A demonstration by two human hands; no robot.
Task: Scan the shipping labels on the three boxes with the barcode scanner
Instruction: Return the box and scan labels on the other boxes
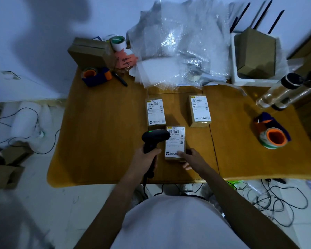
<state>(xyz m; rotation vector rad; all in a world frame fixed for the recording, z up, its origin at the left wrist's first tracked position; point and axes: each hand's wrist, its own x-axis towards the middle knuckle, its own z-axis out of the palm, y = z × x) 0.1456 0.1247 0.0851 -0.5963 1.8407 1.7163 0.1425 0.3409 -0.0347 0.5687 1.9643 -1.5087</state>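
Three small brown boxes with white shipping labels lie on the wooden table (101,133). The nearest box (175,141) is by the front edge, a second box (155,112) sits just behind it to the left, and a third box (199,110) stands to the right. My left hand (146,158) grips the handle of a black barcode scanner (154,138), whose head covers the left edge of the nearest box's label; a green light shows on top. My right hand (191,158) rests on the near right corner of that box, fingers touching it.
A heap of bubble wrap (183,44) fills the back of the table. Tape dispensers lie at back left (97,76) and at right (273,133). Clear bottles (284,90) lean at the right edge. A cardboard box (92,53) sits back left. Cables trail on the floor.
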